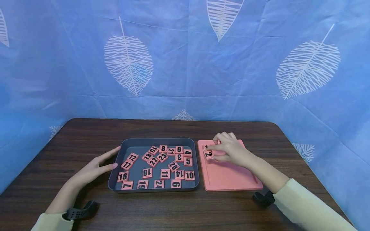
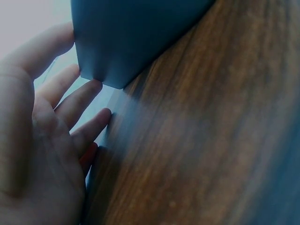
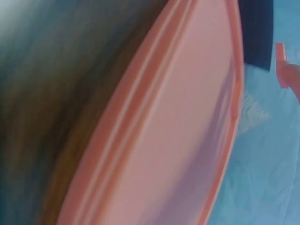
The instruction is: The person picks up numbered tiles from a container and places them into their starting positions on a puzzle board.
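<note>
My left hand (image 1: 93, 170) rests with fairly straight fingers against the left side of a dark grey tray (image 1: 125, 145). In the left wrist view its fingertips (image 2: 93, 85) meet the tray's outer wall (image 2: 122, 42). Pink tiles with black numbers lie spread in the tray, such as the 18 tile (image 1: 123, 176) and the 5 tile (image 1: 188, 161). My right hand (image 1: 231, 149) pinches the 2 tile (image 1: 208, 155) over the upper left of a pink rimmed board (image 1: 228, 178). The 1 tile (image 1: 205, 147) sits in that board's upper left corner, partly hidden by a finger.
Tray and board stand side by side on a dark wooden table (image 1: 150, 210), a narrow gap between them. A blue cloth (image 1: 185, 64) with white leaf prints hangs behind the table. Black wrist straps (image 1: 81, 211) are on both arms.
</note>
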### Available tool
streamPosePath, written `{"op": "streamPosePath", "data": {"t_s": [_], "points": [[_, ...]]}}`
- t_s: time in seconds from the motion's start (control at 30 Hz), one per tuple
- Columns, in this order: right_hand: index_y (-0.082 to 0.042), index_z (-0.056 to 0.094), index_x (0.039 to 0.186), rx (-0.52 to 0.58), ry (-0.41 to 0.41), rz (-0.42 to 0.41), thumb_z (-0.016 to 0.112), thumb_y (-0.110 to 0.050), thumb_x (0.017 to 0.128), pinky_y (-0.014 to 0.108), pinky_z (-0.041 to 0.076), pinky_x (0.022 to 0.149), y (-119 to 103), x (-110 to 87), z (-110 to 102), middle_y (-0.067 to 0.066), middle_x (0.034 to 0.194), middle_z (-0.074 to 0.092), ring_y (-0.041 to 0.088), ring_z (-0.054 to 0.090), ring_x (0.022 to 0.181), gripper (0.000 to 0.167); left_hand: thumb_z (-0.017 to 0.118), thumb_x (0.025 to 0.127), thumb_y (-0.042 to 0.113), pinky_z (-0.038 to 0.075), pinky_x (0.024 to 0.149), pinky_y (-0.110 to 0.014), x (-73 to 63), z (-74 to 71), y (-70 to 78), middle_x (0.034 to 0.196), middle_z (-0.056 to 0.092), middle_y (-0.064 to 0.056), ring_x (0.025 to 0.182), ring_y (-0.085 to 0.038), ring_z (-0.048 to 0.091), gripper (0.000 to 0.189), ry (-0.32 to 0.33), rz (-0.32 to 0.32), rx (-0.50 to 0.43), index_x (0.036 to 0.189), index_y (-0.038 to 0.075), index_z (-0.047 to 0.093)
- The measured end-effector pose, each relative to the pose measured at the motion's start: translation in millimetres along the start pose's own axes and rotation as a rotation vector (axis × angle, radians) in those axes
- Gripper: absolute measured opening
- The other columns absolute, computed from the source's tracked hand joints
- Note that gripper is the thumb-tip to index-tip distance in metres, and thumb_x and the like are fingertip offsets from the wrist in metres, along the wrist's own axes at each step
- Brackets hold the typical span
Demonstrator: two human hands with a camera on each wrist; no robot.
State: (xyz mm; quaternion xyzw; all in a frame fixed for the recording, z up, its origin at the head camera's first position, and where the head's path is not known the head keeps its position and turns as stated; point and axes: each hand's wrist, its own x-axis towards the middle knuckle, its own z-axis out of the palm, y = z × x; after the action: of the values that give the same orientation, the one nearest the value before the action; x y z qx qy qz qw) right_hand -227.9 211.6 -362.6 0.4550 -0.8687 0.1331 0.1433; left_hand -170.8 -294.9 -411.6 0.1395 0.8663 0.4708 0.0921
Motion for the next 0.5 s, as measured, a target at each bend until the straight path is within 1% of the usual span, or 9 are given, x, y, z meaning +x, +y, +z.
{"op": "streamPosePath", "data": {"t_s": [0.2,0.3,0.4,0.5], "points": [[-0.024,0.076,0.108,-0.015,-0.064,0.063,0.082,-0.028,0.077,0.037,0.026,0.076,19,-7.8,0,-0.007,0.092,0.044,0.013,0.038,0.087,0.032,0.058,0.097,0.027,0.018,0.097,-0.074,-0.9,0.1,-1.5,0.156,0.020,-0.018,0.139,-0.048,0.013,0.066,-0.014,0.006,-0.018,0.154,0.016,0.025],[-0.024,0.075,0.109,-0.031,-0.096,0.071,0.081,-0.030,0.077,0.036,0.025,0.076,26,-9.3,2,-0.007,0.091,0.042,0.013,0.037,0.086,0.033,0.058,0.097,0.028,0.018,0.097,-0.073,-0.7,0.2,-0.8,0.156,0.020,-0.018,0.139,-0.048,0.013,0.066,-0.010,-0.003,-0.013,0.154,0.016,0.026],[-0.022,0.076,0.107,-0.063,-0.112,0.048,0.082,-0.028,0.076,0.036,0.026,0.074,34,-9.1,3,-0.005,0.092,0.043,0.014,0.037,0.086,0.032,0.058,0.097,0.029,0.018,0.097,-0.073,-0.4,0.4,-0.5,0.155,0.020,-0.018,0.139,-0.048,0.014,0.067,-0.006,-0.009,-0.006,0.154,0.016,0.026],[-0.023,0.076,0.106,-0.083,-0.148,0.057,0.082,-0.029,0.076,0.036,0.025,0.073,40,-8.8,2,-0.005,0.092,0.043,0.015,0.037,0.086,0.031,0.058,0.097,0.029,0.018,0.097,-0.073,0.4,1.1,-0.7,0.155,0.020,-0.019,0.138,-0.048,0.014,0.066,-0.007,-0.008,-0.004,0.154,0.017,0.026]]}}
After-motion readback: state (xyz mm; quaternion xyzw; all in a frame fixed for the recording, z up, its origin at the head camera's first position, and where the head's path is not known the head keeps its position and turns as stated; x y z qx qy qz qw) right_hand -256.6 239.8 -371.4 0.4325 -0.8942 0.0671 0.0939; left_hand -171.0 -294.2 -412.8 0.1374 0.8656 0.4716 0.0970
